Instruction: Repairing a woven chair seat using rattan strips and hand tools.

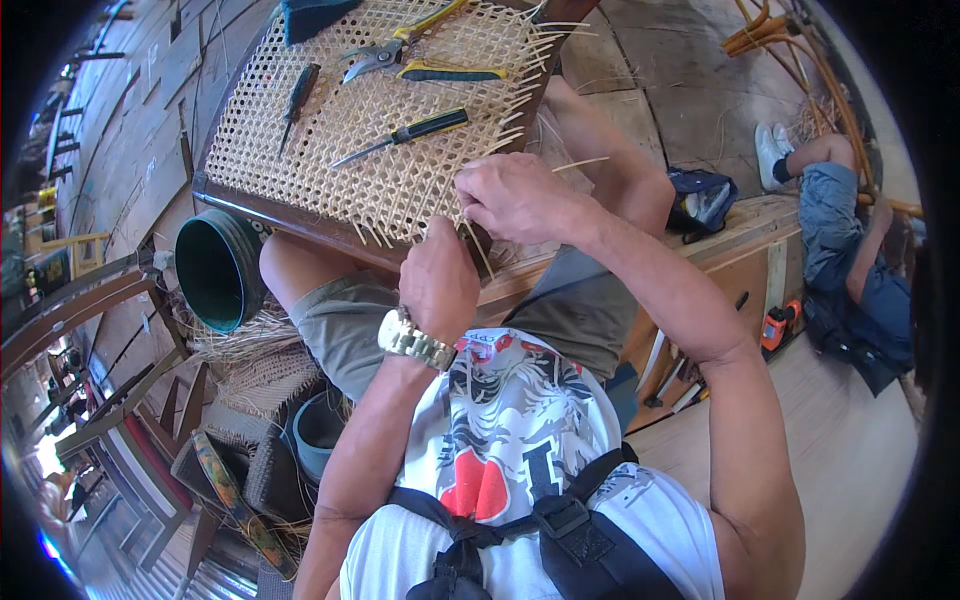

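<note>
A woven cane panel [330, 120] in a dark wooden frame [300, 222] lies across my lap, loose cane ends sticking out along its near and right edges. At its near right corner my right hand [525, 198] is closed in a pinch; a cane strand [582, 162] shows beyond its knuckles. Just left of it, my left hand [440, 280] is closed at the near edge, its fingertips hidden. On the cane lie a screwdriver [432, 126] with a black and yellow handle, yellow-handled pruning shears [374, 60] and a slim dark-handled pointed tool [297, 105].
A dark green bucket [216, 270] and a blue-grey pot [318, 435] stand at my left among cane scraps [250, 340]. Blue cloth [312, 20] lies at the panel's far edge. To the right are a wooden bench [735, 235], an orange tool [780, 325] and another person [845, 230].
</note>
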Demonstrator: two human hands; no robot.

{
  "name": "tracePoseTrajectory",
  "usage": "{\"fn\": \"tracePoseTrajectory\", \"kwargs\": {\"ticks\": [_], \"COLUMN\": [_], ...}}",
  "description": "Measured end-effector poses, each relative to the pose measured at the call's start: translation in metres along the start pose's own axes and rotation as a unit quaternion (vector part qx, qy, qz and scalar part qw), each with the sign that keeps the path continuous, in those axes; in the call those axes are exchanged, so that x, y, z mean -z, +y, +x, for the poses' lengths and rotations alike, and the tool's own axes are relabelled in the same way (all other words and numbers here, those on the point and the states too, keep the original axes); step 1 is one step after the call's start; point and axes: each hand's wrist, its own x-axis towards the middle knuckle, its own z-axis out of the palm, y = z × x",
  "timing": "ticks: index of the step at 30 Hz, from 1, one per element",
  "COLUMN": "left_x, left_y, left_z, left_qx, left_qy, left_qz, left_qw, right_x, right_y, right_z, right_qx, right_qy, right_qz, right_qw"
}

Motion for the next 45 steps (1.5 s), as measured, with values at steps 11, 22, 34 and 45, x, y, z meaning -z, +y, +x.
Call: {"fn": "tracePoseTrajectory", "kwargs": {"ticks": [11,22,34,45], "left_x": [0.010,0.002,0.026,0.022], "left_y": [-0.024,-0.018,-0.034,-0.031], "left_z": [0.013,0.005,0.015,0.020], "left_qx": [0.022,0.031,0.013,-0.072], "left_qy": [-0.092,-0.064,-0.180,-0.051], "left_qz": [-0.134,-0.159,-0.291,0.004], "left_qw": [0.986,0.985,0.940,0.996], "right_x": [0.009,0.019,-0.006,0.007], "right_y": [0.001,0.002,-0.022,-0.025], "right_z": [-0.008,-0.001,-0.030,-0.030], "right_qx": [-0.092,-0.002,-0.079,-0.124], "right_qy": [0.006,-0.025,0.139,0.141], "right_qz": [0.131,-0.006,0.062,0.029], "right_qw": [0.987,1.000,0.985,0.982]}}
